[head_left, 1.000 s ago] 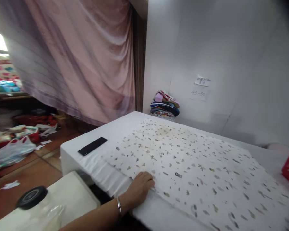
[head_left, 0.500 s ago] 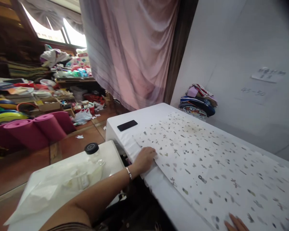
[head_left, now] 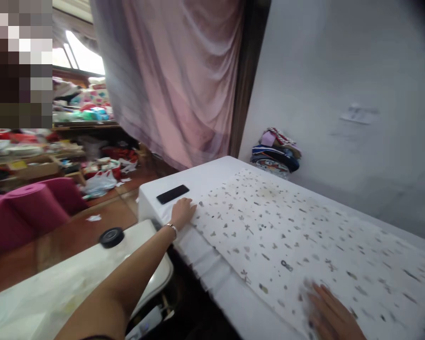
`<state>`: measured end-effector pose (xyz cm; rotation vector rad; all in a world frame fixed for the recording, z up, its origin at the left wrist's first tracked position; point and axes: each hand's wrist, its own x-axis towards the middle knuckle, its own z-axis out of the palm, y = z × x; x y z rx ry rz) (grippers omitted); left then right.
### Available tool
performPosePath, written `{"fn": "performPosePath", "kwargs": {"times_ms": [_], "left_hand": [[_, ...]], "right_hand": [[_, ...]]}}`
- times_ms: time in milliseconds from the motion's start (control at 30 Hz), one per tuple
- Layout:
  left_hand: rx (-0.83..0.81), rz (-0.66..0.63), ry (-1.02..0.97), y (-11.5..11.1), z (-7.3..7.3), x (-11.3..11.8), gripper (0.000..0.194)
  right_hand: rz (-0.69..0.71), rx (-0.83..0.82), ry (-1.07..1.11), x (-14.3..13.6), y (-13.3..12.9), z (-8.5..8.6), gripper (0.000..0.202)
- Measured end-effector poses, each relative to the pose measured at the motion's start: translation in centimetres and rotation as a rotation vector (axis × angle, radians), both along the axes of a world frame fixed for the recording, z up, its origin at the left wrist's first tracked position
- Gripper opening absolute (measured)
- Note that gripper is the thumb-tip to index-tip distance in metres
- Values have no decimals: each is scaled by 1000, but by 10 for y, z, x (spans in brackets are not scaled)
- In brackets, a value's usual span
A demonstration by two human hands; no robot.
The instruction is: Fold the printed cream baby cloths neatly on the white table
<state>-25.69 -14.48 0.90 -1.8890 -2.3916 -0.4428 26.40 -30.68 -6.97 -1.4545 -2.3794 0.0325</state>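
Observation:
A white cloth with small printed figures (head_left: 269, 226) lies spread on the white-covered table (head_left: 219, 170). My left hand (head_left: 182, 212), with a bracelet at the wrist, rests at the cloth's far left corner; its fingers are bent over the edge, and whether they pinch fabric is too small to tell. Just beyond it lies a black phone (head_left: 173, 194). My right hand (head_left: 327, 309) is over the near part of the cloth, fingers stretched out and blurred by motion, holding nothing.
To the left stands a white side table (head_left: 141, 236) with a black-lidded jar (head_left: 112, 237) and thin white material. Rolled pink mats (head_left: 38, 208) are on the floor. Folded fabrics (head_left: 276, 151) are stacked by the wall. A pink curtain (head_left: 184, 85) hangs behind.
My left hand has moved along the cloth's edge to its far corner, nearer the phone. More of my right hand shows, farther onto the cloth. The view has shifted.

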Motion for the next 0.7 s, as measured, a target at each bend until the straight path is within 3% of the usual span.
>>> {"fn": "performPosePath", "kwargs": {"times_ms": [167,333,467,700], "left_hand": [[-24,-163,51,49,2,38,39],[-82,-206,58,109,3,82,43],[-104,-119,30,153,4,105,50],[-190,2,-102,222,4,120,62]], "right_hand": [[-322,-118,48,26,22,25,44],[-547,-211,65,47,75,43,55],[-582,-204,21,56,129,40,57],[-595,-225,-89,56,217,32,55]]}}
